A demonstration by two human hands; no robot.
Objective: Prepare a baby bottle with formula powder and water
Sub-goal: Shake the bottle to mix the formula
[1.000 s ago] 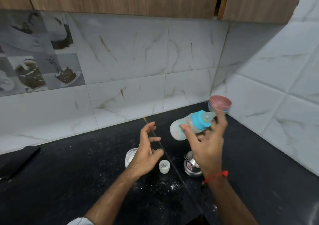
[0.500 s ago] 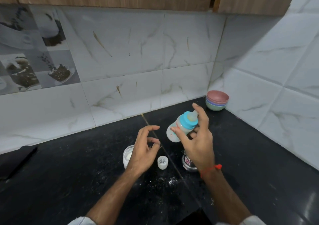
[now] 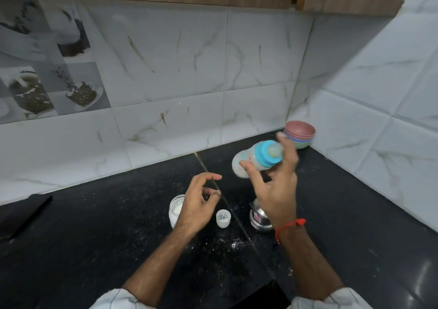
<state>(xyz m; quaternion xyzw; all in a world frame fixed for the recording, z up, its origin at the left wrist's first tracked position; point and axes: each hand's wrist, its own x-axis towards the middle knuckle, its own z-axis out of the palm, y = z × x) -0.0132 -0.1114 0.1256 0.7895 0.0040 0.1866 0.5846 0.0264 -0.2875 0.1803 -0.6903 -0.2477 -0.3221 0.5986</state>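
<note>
My right hand point(image 3: 276, 185) grips a baby bottle point(image 3: 251, 160) with a blue collar and pale teat, tilted on its side above the counter; milky liquid fills it and it is motion-blurred. My index finger lies over the teat. My left hand point(image 3: 198, 204) hovers lower left, fingers loosely curled and apart, holding nothing. Partly hidden behind it stands a white jar of formula powder point(image 3: 175, 210). A small white cap point(image 3: 223, 218) sits right of that hand. Under my right wrist stands a small steel vessel point(image 3: 259, 221).
The black counter point(image 3: 94, 237) carries spilled white powder point(image 3: 233, 243) near its front middle. A stack of coloured bowls point(image 3: 301, 134) sits in the back right corner against the tiled walls. A dark flat object point(image 3: 23, 211) lies at the far left.
The bottle has swung down and back up and to the right in my right hand, staying tilted. My left hand has barely shifted.
</note>
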